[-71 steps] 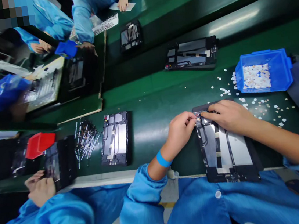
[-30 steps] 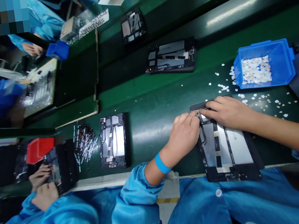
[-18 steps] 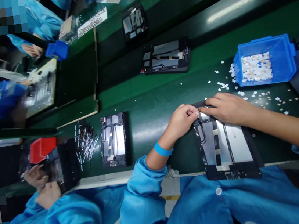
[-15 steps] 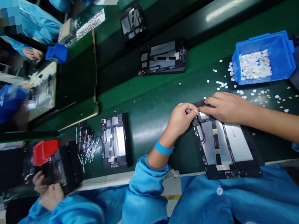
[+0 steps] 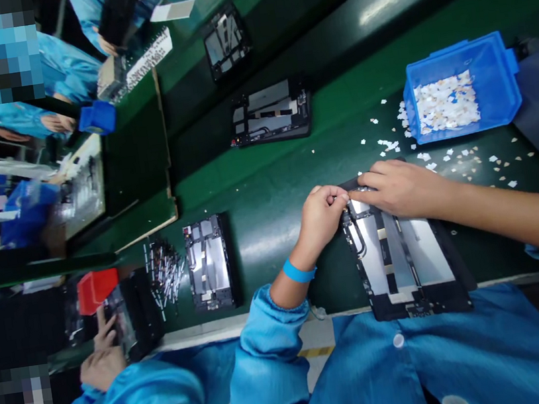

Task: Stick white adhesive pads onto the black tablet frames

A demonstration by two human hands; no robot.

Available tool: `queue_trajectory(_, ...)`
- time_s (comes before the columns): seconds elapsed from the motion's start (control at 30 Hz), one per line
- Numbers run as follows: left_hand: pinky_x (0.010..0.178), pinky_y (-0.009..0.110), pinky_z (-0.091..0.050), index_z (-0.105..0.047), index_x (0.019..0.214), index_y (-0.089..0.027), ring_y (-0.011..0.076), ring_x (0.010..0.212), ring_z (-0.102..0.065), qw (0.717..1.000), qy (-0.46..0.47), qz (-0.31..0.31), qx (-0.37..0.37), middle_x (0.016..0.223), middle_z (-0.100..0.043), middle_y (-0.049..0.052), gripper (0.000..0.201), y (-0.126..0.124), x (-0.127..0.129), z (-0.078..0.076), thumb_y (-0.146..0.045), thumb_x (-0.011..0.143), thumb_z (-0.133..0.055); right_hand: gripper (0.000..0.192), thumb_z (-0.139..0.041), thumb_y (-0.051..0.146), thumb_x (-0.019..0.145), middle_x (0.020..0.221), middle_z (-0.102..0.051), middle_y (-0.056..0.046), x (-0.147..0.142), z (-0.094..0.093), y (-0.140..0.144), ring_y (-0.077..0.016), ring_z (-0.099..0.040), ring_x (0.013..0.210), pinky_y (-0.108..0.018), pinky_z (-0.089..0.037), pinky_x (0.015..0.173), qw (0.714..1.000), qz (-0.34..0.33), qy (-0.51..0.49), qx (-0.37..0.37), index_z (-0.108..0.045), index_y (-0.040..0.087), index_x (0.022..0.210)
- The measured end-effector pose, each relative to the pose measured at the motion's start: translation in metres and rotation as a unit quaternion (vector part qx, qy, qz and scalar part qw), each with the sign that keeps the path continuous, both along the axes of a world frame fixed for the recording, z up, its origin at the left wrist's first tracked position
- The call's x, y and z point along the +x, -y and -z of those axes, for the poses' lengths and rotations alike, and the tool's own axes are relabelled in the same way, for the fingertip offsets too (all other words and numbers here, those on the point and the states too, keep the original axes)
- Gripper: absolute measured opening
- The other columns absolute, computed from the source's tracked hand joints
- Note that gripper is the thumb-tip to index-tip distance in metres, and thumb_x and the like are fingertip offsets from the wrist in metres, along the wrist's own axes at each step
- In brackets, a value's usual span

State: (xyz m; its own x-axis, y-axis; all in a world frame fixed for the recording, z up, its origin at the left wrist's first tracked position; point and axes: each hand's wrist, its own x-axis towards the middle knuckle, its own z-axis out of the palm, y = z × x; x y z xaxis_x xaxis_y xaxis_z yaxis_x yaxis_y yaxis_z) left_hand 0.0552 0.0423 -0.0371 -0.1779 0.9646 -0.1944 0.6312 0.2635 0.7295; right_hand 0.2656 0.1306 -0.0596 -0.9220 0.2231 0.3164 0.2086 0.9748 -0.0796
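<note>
On the near edge of the green conveyor belt (image 5: 278, 194), in the head view, an opened tablet chassis (image 5: 402, 257) lies flat in front of the person, its near end overhanging the belt edge by the blue smock. The left hand (image 5: 319, 218) is curled at the chassis's far left corner, fingertips pinched narrow on something too small to make out. The right hand (image 5: 400, 187) lies flat across the far end, fingers extended and pressing down, touching the chassis. The step in hand looks like seating or peeling a small part at that far corner; the next move would call for a steady press from the right hand while the left keeps its fine pinch. Far right, a blue bin (image 5: 505, 95) holds white scraps, with more scattered on the belt beside it. Left, another chassis (image 5: 208, 264) lies beside a heap of small metal parts (image 5: 164, 277), and a co-worker's hand (image 5: 102, 362) holds a third unit.
</note>
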Motion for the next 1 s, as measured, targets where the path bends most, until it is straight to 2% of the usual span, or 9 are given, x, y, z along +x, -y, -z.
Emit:
queue_trajectory(0.27, 0.073, 0.028, -0.045, -0.074, 0.082, -0.019, 0.016, 0.079, -0.058, 1.0, 0.002, 0.007, 0.0, 0.078, -0.066, 0.0, 0.013, 0.0, -0.001, 0.0, -0.013, 0.091, -0.068, 0.035, -0.052, 0.018, 0.103, 0.106, -0.069, -0.01, 0.001, 0.003, -0.001, -0.023, -0.047, 0.089, -0.036, -0.027, 0.072, 1.0, -0.005, -0.002, 0.005, -0.07, 0.021, 0.132)
queue_trajectory(0.57, 0.071, 0.027, -0.046, -0.074, 0.087, -0.02, 0.0142, 0.077, -0.059, 1.0, 0.021, 0.015, -0.003, 0.087, -0.072, 0.001, 0.01, 0.005, -0.005, -0.016, -0.017, 0.092, -0.066, 0.031, -0.052, 0.015, 0.101, 0.106, -0.069, -0.01, 0.0, 0.0, -0.002, -0.0224, -0.047, 0.087, -0.036, -0.026, 0.071, 1.0, -0.005, 0.008, 0.009, -0.072, 0.021, 0.125)
queue_trajectory(0.7, 0.068, 0.027, -0.044, -0.074, 0.09, -0.02, 0.0145, 0.073, -0.06, 0.999, 0.029, 0.025, -0.026, 0.079, -0.072, -0.001, 0.011, 0.005, -0.004, -0.014, -0.018, 0.094, -0.064, 0.031, -0.052, 0.016, 0.102, 0.106, -0.069, -0.01, 0.0, -0.001, -0.002, -0.0226, -0.047, 0.088, -0.036, -0.025, 0.071, 1.0, -0.005, 0.004, 0.011, -0.072, 0.02, 0.125)
queue_trajectory(0.87, 0.081, 0.03, -0.05, -0.074, 0.089, -0.02, 0.0176, 0.087, -0.064, 0.998, -0.046, 0.044, 0.021, 0.09, -0.072, 0.003, 0.013, 0.004, -0.001, -0.011, -0.015, 0.095, -0.063, 0.031, -0.051, 0.016, 0.103, 0.106, -0.069, -0.01, 0.0, 0.0, -0.001, -0.0227, -0.046, 0.088, -0.036, -0.024, 0.07, 1.0, -0.004, 0.006, 0.013, -0.071, 0.021, 0.126)
queue_trajectory(1.0, 0.082, 0.031, -0.052, -0.075, 0.088, -0.02, 0.0174, 0.086, -0.063, 0.999, -0.034, 0.035, 0.015, 0.089, -0.07, 0.002, 0.011, 0.003, -0.001, -0.008, -0.014, 0.094, -0.066, 0.032, -0.051, 0.017, 0.103, 0.105, -0.069, -0.01, 0.0, -0.001, -0.002, -0.0225, -0.046, 0.087, -0.036, -0.023, 0.07, 1.0, -0.006, 0.005, 0.006, -0.071, 0.021, 0.127)
